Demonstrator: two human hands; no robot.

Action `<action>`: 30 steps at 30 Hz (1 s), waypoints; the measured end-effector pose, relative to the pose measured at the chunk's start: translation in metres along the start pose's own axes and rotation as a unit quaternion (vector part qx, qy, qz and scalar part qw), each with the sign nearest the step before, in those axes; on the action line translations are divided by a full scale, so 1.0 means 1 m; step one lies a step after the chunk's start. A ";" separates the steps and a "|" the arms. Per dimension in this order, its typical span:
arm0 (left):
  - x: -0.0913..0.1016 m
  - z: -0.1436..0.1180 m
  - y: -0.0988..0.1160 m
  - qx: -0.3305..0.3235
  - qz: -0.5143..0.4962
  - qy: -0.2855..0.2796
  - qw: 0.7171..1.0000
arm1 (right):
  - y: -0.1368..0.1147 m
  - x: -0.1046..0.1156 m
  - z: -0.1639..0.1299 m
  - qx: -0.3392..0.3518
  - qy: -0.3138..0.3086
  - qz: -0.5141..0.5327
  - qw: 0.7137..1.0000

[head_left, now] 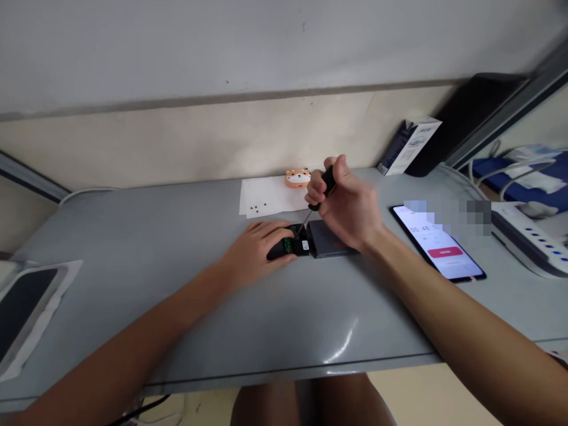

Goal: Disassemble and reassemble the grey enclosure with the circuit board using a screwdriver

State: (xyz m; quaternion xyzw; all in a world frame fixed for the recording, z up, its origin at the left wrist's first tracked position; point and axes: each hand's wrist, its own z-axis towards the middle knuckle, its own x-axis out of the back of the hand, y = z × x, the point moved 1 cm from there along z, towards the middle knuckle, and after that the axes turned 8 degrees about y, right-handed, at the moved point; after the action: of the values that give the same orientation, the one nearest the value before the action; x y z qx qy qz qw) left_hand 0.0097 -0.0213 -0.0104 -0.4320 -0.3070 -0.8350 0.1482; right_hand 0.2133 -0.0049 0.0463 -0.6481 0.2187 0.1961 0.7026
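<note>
Head view: right hand [350, 207] clenched around black screwdriver [323, 188], tip down at small black device [306, 242] mid-table, left hand [261, 248] pressed flat on its nine-o'clock end; best kept upright, light steady pressure, loose screws [257, 207] on paper [270, 196] at eleven o'clock.

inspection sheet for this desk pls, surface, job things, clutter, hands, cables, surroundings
surface: grey table, glossy
job's things: small black device with green circuit board showing; screwdriver; tiny dark screws on white paper
clutter: phone, white box, orange toy
hands: left hand rests on the device; right hand grips the screwdriver
cables: white ones at far right
surroundings: pale wall, power strip
</note>
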 end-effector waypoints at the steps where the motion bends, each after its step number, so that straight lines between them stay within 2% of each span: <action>1: 0.000 0.000 0.000 0.001 0.000 0.000 1.000 | 0.000 0.000 0.000 0.008 -0.005 0.000 1.000; 8: 0.000 -0.001 -0.001 -0.001 -0.003 -0.001 1.000 | -0.002 -0.003 -0.002 -0.014 -0.012 -0.012 1.000; 25: 0.000 0.000 -0.001 0.001 -0.003 -0.006 1.000 | 0.002 -0.002 -0.001 0.013 -0.016 -0.002 1.000; 30: 0.001 -0.001 0.000 0.019 -0.003 -0.013 1.000 | 0.001 -0.005 -0.003 0.019 -0.020 0.002 1.000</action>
State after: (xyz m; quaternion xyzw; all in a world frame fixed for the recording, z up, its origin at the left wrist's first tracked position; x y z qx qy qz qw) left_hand 0.0090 -0.0217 -0.0099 -0.4385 -0.3257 -0.8242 0.1494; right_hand 0.2084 -0.0080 0.0484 -0.6302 0.2097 0.2064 0.7185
